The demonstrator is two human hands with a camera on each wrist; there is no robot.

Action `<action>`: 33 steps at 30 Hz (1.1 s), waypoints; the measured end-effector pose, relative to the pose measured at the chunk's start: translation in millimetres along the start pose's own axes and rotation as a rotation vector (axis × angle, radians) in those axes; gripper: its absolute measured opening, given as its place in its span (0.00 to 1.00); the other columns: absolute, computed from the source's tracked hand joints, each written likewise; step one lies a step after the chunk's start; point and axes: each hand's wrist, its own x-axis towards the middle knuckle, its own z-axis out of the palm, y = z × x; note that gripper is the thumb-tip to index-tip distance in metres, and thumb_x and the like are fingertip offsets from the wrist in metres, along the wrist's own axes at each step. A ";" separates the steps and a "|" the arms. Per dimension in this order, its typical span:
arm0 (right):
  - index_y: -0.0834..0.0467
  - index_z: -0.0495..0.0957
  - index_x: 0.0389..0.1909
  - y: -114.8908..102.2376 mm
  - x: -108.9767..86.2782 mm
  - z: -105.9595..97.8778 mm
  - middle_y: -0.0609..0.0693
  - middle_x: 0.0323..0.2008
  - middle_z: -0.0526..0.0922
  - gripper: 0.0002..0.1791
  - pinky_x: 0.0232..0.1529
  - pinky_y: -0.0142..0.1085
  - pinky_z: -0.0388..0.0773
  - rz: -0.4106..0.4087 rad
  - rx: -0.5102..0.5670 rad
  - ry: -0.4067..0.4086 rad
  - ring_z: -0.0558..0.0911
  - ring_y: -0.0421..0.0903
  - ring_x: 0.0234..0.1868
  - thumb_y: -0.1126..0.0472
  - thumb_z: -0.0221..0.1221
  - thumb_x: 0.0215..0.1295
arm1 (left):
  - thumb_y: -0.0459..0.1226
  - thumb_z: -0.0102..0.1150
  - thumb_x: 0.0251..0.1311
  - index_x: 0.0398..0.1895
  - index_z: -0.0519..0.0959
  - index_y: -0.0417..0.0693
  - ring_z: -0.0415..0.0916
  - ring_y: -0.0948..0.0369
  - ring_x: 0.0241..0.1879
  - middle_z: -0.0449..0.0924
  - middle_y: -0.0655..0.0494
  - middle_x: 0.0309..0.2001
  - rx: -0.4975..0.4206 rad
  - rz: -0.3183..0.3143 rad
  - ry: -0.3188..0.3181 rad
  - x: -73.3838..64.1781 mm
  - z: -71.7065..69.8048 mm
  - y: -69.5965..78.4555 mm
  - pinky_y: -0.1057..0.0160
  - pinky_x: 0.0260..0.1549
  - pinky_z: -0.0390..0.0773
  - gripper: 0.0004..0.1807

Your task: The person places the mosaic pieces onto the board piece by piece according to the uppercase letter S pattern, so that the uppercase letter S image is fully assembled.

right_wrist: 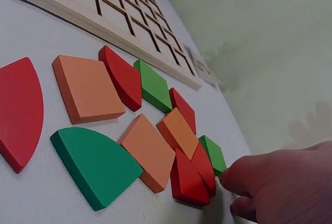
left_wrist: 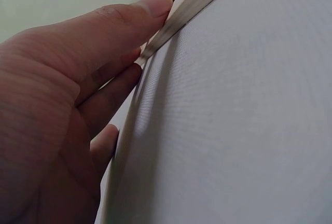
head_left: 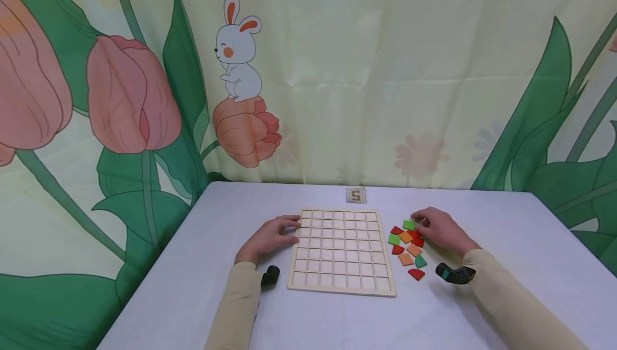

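Beside the left edge of a pale wooden grid board [head_left: 341,251], my left hand [head_left: 269,238] touches the rim with its fingertips. In the left wrist view its thumb [left_wrist: 155,6] lies against the board's edge, with the other fingertips along the side. My right hand [head_left: 443,230] is at the far end of a group of coloured pieces, its fingers loosely bent. One fingertip meets a light green square [right_wrist: 211,154] in the right wrist view. Close by lie red quarter-round pieces [right_wrist: 189,180], an orange square [right_wrist: 179,130] and a dark green quarter-round piece [right_wrist: 98,164].
A small patterned card [head_left: 356,195] lies near the table's back edge, behind the board. The white tabletop [head_left: 337,320] stretches in front of it. A curtain [head_left: 337,71] printed with tulips and a rabbit hangs behind the table.
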 end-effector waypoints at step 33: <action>0.58 0.84 0.43 -38.3 21.9 -1.7 0.48 0.39 0.80 0.10 0.38 0.37 0.77 -0.188 -0.012 -0.219 0.74 0.46 0.37 0.65 0.63 0.61 | 0.43 0.67 0.59 0.58 0.80 0.49 0.60 0.57 0.70 0.69 0.61 0.68 0.002 -0.029 -0.005 1.0 0.5 -0.6 0.52 0.67 0.62 0.23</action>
